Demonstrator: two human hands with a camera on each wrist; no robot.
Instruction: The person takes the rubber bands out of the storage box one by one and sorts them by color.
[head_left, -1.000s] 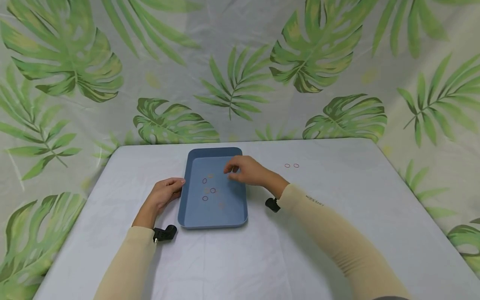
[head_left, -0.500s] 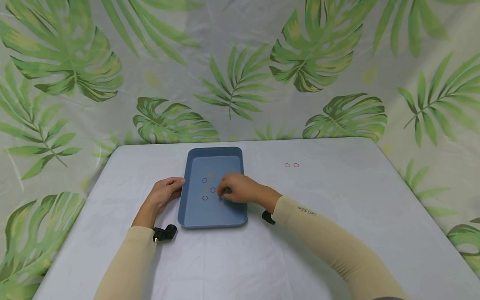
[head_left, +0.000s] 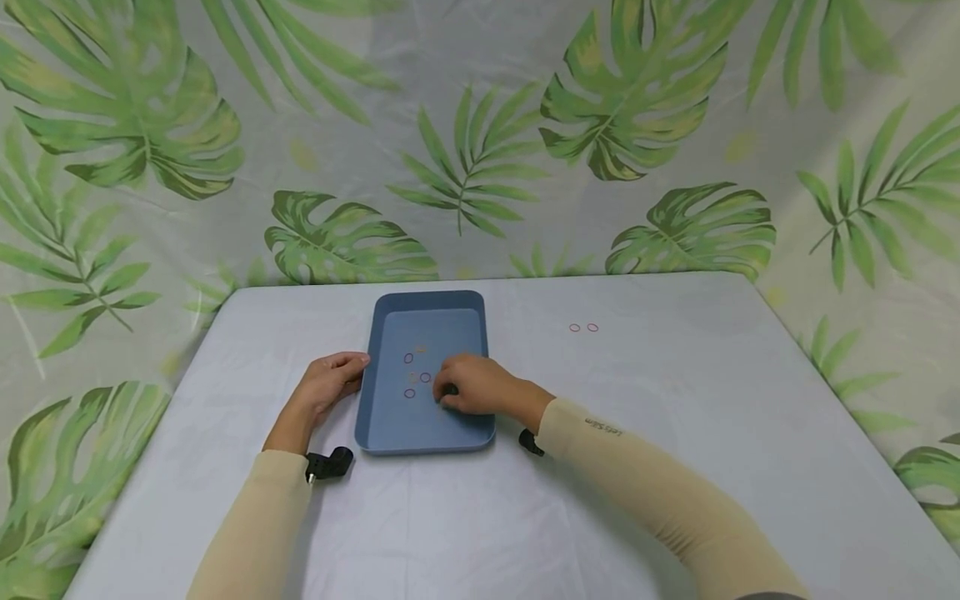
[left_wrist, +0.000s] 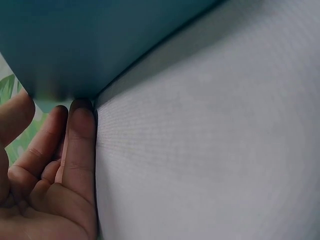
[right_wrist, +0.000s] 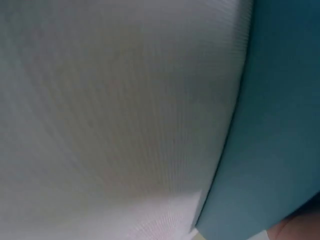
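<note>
A blue tray (head_left: pixel 427 437) lies on the table. Inside it, left of my right hand, are several thin rings like small rubber bands: red ones, such as the red ring (head_left: pixel 409 393), and fainter tan ones, such as the tan ring (head_left: pixel 421 349). My left hand (head_left: pixel 330 385) is at the tray's left side. In the left wrist view its fairly straight fingers (left_wrist: pixel 80 140) touch the outer wall. My right hand (head_left: pixel 474 385) reaches over the right rim with bent fingers low over the tray floor. Whether anything is between its fingertips is hidden.
Two red rings (head_left: pixel 583 327) lie side by side on the white tablecloth (head_left: pixel 637 367), right of the tray. Behind the table hangs a leaf-patterned cloth (head_left: pixel 472 167). The tray's outer wall (right_wrist: pixel 270 125) fills the right of the right wrist view.
My right hand has come down and toward me, from above the tray's middle to low over its floor. A tan ring seen there earlier is out of sight. The left hand stays put.
</note>
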